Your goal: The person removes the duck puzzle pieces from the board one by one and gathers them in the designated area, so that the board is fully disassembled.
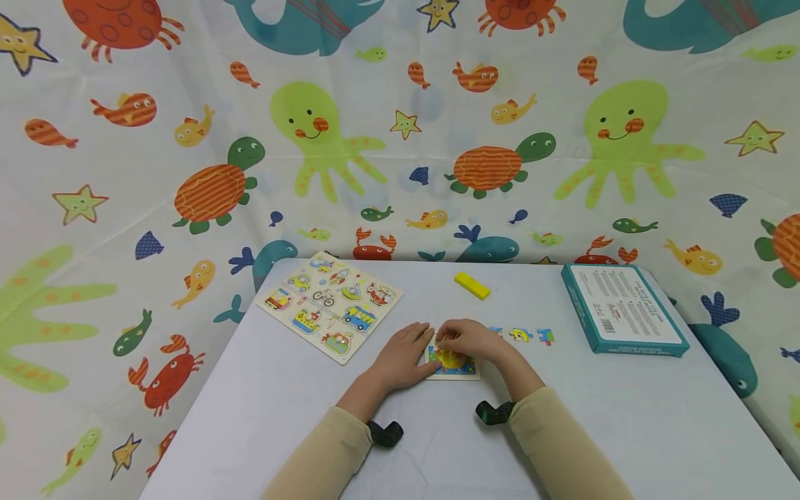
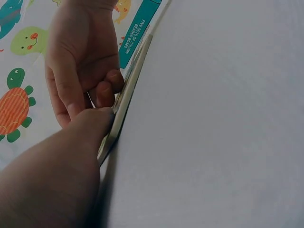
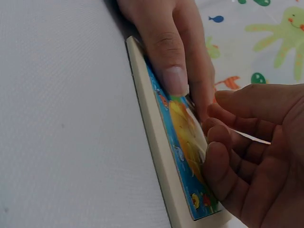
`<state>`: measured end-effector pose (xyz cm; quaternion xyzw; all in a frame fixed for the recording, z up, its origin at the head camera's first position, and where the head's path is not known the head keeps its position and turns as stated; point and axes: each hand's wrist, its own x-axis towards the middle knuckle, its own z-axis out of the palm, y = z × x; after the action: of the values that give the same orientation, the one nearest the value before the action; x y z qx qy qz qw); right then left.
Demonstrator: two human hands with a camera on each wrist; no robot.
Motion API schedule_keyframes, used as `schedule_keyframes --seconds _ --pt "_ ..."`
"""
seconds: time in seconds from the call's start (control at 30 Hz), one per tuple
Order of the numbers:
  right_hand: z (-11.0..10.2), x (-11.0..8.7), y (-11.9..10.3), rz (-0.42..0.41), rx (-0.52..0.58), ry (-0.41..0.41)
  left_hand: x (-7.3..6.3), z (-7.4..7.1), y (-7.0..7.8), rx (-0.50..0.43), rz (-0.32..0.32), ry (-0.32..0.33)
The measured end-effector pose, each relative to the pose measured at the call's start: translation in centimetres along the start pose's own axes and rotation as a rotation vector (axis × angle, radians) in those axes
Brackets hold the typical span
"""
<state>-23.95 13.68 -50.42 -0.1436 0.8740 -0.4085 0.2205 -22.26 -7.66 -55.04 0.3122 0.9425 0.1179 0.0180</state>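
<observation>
At the left of the white table (image 1: 250, 410), a picture board (image 1: 339, 310) lay at a slant, well apart from the small puzzle (image 1: 461, 371), which lay flat between the hands.

Next came the left hand (image 1: 403, 357). Its part, to my mind, was to steady: a light press near the edge would stop the puzzle sliding, provided the thumb kept off the spot being worked. Its pose suited that: forearm slanting in from the near side, fingers reaching out fairly straight beside the puzzle, thumb (image 3: 173, 78) resting on the blue picture at the left.

The right hand (image 1: 469, 338) leaned over from the right, its fingers curled and their tips gathered above the puzzle's far left part. Whether they pinched a piece I couldn't tell, as the fingers hid whatever lay beneath. Good work there, I judged, called for matching outlines first, then pressing straight down without forcing.

Past that hand, a yellow block (image 1: 472, 285) lay farther back; loose pieces (image 1: 521, 335) sat in a row near the right wrist, with a teal box (image 1: 631, 309) at the far right.
</observation>
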Motion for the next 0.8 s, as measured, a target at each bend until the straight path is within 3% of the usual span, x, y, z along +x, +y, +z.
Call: schedule_keyframes --seconds 0.57,0.8 --pt "0.43 0.27 0.29 0.020 -0.060 0.001 0.11 -0.03 -0.03 0.000 0.010 0.000" --pt "0.58 0.16 0.02 0.029 -0.031 -0.006 0.04 -0.06 0.01 0.009 0.010 0.004"
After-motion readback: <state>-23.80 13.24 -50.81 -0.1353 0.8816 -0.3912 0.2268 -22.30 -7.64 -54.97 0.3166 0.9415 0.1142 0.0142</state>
